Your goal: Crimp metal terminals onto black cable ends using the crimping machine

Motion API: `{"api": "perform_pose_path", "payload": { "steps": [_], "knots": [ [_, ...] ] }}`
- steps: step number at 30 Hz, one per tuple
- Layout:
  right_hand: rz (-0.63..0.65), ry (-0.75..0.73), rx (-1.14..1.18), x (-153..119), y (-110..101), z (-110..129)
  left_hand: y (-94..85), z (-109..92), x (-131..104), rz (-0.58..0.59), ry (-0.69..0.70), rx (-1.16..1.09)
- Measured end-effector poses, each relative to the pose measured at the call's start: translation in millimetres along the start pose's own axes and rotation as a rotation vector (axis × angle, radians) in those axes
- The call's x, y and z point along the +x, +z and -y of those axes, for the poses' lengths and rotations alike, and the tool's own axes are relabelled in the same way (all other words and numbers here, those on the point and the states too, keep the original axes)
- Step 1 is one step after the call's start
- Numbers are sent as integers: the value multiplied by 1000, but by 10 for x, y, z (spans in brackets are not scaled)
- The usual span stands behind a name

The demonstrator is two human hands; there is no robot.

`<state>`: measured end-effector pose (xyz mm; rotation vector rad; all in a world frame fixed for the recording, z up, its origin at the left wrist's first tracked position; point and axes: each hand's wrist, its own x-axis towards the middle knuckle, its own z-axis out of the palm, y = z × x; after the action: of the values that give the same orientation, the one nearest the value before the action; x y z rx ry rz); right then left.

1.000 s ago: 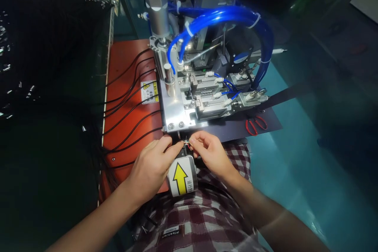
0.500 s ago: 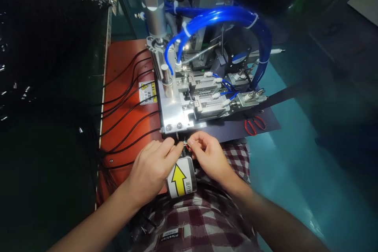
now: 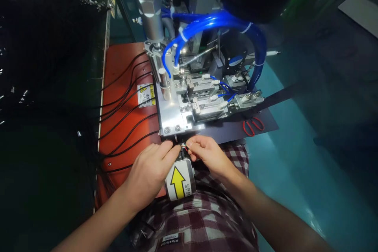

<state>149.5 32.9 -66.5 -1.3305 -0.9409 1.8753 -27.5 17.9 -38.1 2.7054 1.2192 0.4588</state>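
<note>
A small part with thin red and white wires (image 3: 183, 145) sits between my fingertips, just in front of the metal machine (image 3: 173, 120). My left hand (image 3: 152, 169) is closed, its thumb and index finger pressed at the part's left side. From the right, my right hand (image 3: 205, 151) pinches the part's wire end. Fingers cover much of the part, and its details are too small to tell. Directly below lies a rounded cover with a yellow arrow label (image 3: 178, 181).
Black cables (image 3: 126, 102) cross the orange-red panel (image 3: 118, 63) at left. Thick blue tubes (image 3: 218, 21) arch over the machine. Red-handled scissors (image 3: 253, 126) lie on the dark plate (image 3: 236, 132) at right. Dark strands and shiny pieces fill the far left.
The view has shifted slightly. Both hands remain together at the small part, with the right fingers a little differently curled.
</note>
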Motion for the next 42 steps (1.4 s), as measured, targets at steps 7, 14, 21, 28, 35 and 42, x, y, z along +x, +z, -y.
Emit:
{"api": "perform_pose_path", "payload": {
  "steps": [7,14,21,28,35,42],
  "knots": [
    [-32,-30,43,-23,17,-16,7,3,1,1,-44,-61],
    [-61,-51,37,-38,46,-17,2,-7,-8,9,-64,-75],
    [-66,-52,17,-47,55,-1,1,-21,2,-2,-70,-62],
    [-81,-58,-6,-56,64,13,4,-19,39,21,-99,-78],
    [-53,-75,-55,-38,29,-8,-35,-39,34,40,-136,-76],
    [-201,-226,-364,-47,54,-47,-37,-52,-4,32,-160,5]
  ]
}}
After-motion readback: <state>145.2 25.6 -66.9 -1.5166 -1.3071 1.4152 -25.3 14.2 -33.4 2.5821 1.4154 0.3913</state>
